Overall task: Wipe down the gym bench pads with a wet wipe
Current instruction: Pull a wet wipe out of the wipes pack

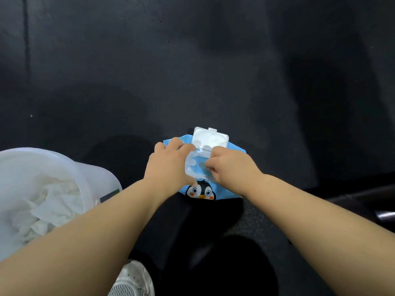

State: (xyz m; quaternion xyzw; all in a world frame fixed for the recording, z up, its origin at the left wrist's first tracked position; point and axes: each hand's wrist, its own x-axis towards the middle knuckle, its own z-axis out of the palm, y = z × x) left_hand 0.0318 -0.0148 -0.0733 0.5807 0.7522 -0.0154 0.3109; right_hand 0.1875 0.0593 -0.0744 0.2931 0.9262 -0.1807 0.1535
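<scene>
wipe pack (201,190), blue with a penguin print, lies on the dark floor (149,60), its lid (210,138) flipped open. left hand (168,165) grips the pack's left side and pins it down. right hand (230,167) has its fingers bunched in a pinch at the dispenser opening; i cannot tell whether a wipe is caught. step: drawing a wipe, no wiping begun. next: a straight upward pull with the pack held down. bin (102,180) of crumpled wipes sits to the left.
</scene>
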